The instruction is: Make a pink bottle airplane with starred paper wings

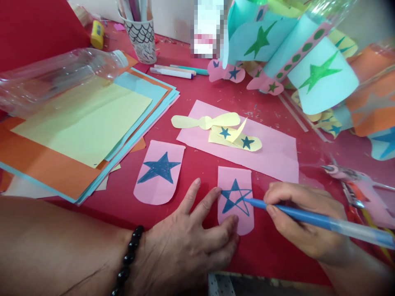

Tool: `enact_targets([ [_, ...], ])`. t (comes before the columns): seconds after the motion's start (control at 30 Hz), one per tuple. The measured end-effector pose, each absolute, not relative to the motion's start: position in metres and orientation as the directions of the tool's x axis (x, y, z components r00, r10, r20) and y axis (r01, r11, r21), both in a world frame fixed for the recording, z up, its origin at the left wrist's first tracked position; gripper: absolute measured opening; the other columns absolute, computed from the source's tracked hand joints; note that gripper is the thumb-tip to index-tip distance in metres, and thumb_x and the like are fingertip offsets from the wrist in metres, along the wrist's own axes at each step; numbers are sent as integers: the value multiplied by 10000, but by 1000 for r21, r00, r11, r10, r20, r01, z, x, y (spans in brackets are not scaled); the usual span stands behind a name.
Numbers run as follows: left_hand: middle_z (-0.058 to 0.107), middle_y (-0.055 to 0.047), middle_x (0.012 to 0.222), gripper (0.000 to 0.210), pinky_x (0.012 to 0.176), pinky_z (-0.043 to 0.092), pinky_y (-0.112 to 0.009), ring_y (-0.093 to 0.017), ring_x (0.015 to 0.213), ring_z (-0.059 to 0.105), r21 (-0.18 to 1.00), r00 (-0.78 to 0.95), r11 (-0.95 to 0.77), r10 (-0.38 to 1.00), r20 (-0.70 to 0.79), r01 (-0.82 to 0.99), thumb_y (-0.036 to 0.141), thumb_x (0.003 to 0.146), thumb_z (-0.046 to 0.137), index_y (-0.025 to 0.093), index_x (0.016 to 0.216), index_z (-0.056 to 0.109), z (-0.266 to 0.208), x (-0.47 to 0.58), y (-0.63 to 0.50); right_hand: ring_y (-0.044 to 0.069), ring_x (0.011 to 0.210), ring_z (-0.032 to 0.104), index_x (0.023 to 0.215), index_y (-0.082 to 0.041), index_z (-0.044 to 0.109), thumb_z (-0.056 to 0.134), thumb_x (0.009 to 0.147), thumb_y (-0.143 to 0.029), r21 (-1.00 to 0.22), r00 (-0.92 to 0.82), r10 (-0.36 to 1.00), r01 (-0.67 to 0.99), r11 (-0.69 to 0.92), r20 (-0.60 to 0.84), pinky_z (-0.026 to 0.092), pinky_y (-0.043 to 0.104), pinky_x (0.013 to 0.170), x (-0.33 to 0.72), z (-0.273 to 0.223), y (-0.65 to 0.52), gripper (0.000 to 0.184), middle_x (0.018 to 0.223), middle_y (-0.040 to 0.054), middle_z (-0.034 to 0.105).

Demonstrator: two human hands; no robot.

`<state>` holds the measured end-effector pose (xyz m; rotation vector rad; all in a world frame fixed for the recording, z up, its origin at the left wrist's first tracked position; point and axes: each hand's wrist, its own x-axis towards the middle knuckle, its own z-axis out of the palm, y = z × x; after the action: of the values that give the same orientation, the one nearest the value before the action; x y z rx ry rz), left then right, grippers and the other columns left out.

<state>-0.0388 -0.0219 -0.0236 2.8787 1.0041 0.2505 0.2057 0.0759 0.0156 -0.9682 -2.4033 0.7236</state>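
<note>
My right hand (pixel 305 222) grips a blue felt-tip pen (pixel 296 211), its tip touching a star drawn on a pink paper piece (pixel 226 225) with a rounded end. Part of that star is coloured dark blue; its right and lower-right points are only outlined. Fingers spread, my left hand (pixel 191 234) rests on the red table and touches the left and lower edge of the same piece. A second pink piece (pixel 159 193) to its left bears a fully coloured blue star. Beyond them, yellow paper cut-outs (pixel 216 127) lie on a pink sheet (pixel 271 154).
Coloured paper sheets (pixel 86 123) are stacked at left under a clear plastic bottle (pixel 83 65). A patterned cup (pixel 143 39) and several markers (pixel 175 72) stand or lie behind. Paper-covered bottles with green stars (pixel 262 39) fill the back right; a pink glue gun (pixel 354 176) lies right.
</note>
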Motion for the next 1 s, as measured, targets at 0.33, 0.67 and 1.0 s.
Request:
enact_targets([
  [0.33, 405, -11, 1489, 417, 989, 338, -822, -531, 1357, 297, 136, 775, -784, 620, 121, 606, 345, 1031, 383, 286, 1430, 485, -23, -39, -21, 194, 610, 646, 828, -229, 645, 640, 834, -188, -730, -482, 845, 487, 479, 232, 497, 311, 523, 213, 11, 74, 42, 692, 22, 668],
  [0.67, 165, 48, 1621, 561, 950, 377, -809, -479, 1271, 391, 140, 797, -797, 600, 74, 588, 575, 966, 438, 415, 1498, 361, -12, -41, -16, 190, 665, 695, 888, -208, 688, 665, 884, -287, -835, -351, 916, 431, 342, 194, 567, 288, 570, 208, 5, 74, 83, 772, 40, 724],
  [1.0, 277, -305, 1550, 1015, 1068, 173, -764, -511, 1443, 219, 127, 695, -698, 715, 77, 705, 852, 710, 497, 234, 1499, 338, -8, -51, -6, 179, 725, 732, 1120, -229, 635, 583, 963, -275, -925, -374, 917, 282, 256, 140, 622, 328, 682, 207, 1, 74, 171, 943, 49, 760],
])
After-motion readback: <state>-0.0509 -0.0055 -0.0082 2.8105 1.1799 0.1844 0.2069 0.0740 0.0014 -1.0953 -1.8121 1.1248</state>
